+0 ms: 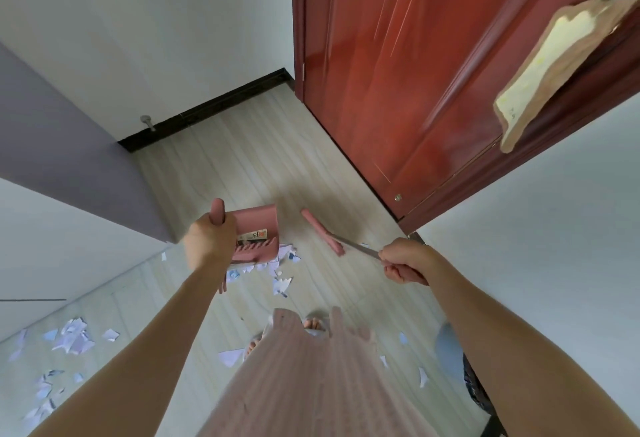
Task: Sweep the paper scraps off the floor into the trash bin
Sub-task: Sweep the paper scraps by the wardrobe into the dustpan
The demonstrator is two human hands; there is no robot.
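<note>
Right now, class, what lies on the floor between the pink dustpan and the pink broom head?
In the head view, only bare floor lies between the dustpan and the broom head; the paper scraps sit nearer the person.

Bright, even daylight; soft shadows on the floor (242, 166). Glossy glare streaking the door (398, 73). Strong wide-angle bending at the edges, motion blur upper right.

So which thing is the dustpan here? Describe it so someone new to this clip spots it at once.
Start at the red-brown door and follow the pale wood floor toward the grey wall on the left. There the left hand grips the upright handle of the pink dustpan. Unlike the slim pink broom beside it, it is a wide scoop bearing a printed label.
</note>
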